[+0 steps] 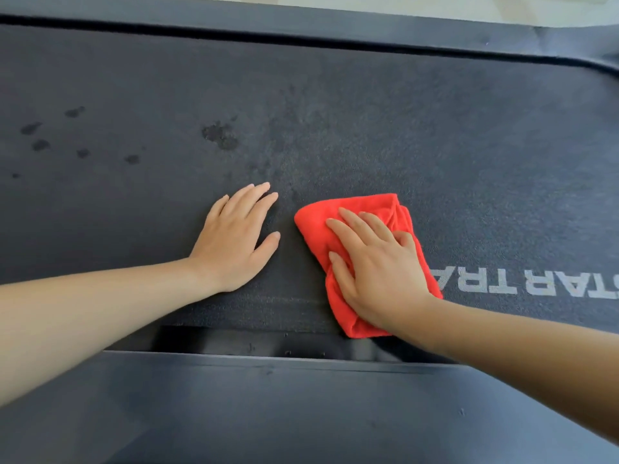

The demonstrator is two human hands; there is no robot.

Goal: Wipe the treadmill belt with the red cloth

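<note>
The dark treadmill belt [335, 122] fills most of the view. A folded red cloth [355, 212] lies on it near the front edge, right of centre. My right hand [375, 266] presses flat on the cloth with straight fingers. My left hand [234, 239] rests palm down on the bare belt just left of the cloth, fingers spread, holding nothing. Several dark wet spots [219, 135] mark the belt to the upper left.
A dark side rail [268, 413] runs along the near edge, with a gap between it and the belt. A second rail [301, 18] borders the far edge. White upside-down lettering [536, 286] is printed on the belt at the right.
</note>
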